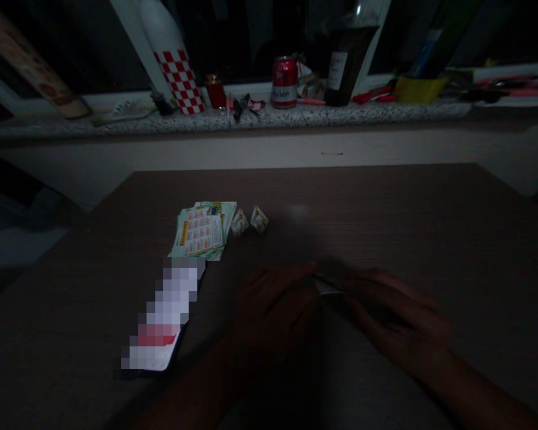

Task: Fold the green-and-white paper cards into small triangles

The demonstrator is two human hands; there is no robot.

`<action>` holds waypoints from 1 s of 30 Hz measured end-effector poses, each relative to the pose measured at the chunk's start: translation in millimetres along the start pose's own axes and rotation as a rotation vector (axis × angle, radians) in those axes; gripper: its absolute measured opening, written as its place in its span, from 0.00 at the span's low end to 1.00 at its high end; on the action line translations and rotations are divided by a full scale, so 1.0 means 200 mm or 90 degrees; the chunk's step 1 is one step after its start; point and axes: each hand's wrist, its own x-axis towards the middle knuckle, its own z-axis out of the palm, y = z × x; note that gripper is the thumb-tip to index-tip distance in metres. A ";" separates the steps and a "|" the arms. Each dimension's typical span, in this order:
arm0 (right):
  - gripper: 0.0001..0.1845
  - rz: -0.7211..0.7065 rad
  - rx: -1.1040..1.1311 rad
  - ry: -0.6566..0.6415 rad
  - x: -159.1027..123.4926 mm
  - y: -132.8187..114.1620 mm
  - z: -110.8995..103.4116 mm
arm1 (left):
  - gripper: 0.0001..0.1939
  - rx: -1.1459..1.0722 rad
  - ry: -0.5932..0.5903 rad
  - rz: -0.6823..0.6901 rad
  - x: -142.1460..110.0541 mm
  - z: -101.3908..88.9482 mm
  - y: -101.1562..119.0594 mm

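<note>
Paper (330, 289), apparently, is held between the left hand (275, 307) and right hand (399, 313).

From where I stand, a loose pile of pale-green paper sheets (201, 230) carries printed rows of orange-red figures. Just right of the pile, two small folded paper pieces (259, 220) show cream flecked with green and orange; farther right and nearer, a thin flat piece (329, 289) looks whitish. Beyond the pile are a white bottle with red-and-white checks (174, 65), a cylindrical metal can (284, 82), red over silver, and a speckled grey stone sill (251, 122).
</note>
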 end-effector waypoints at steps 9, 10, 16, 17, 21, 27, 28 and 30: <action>0.21 -0.058 -0.030 -0.055 -0.01 0.01 -0.01 | 0.06 -0.039 0.005 0.036 0.01 0.01 0.00; 0.20 -0.057 -0.029 -0.061 -0.02 0.01 -0.01 | 0.06 -0.039 0.008 0.036 0.00 0.01 0.00; 0.19 -0.059 -0.017 -0.088 -0.02 0.01 0.00 | 0.06 -0.051 -0.010 0.044 -0.01 0.01 0.00; 0.19 -0.049 -0.022 -0.096 -0.02 0.02 0.00 | 0.06 -0.053 -0.018 0.052 -0.01 0.02 0.00; 0.20 0.004 -0.056 -0.150 -0.02 0.04 0.01 | 0.06 -0.071 -0.054 0.084 -0.01 0.03 -0.01; 0.25 0.046 -0.088 -0.234 -0.04 0.09 -0.02 | 0.04 -0.076 -0.130 0.116 0.00 0.03 -0.02; 0.25 0.053 -0.087 -0.250 -0.04 0.09 -0.02 | 0.03 -0.072 -0.160 0.121 0.00 0.03 -0.02; 0.24 0.076 -0.086 -0.284 -0.03 0.08 -0.04 | 0.03 -0.072 -0.232 0.125 0.00 0.03 -0.04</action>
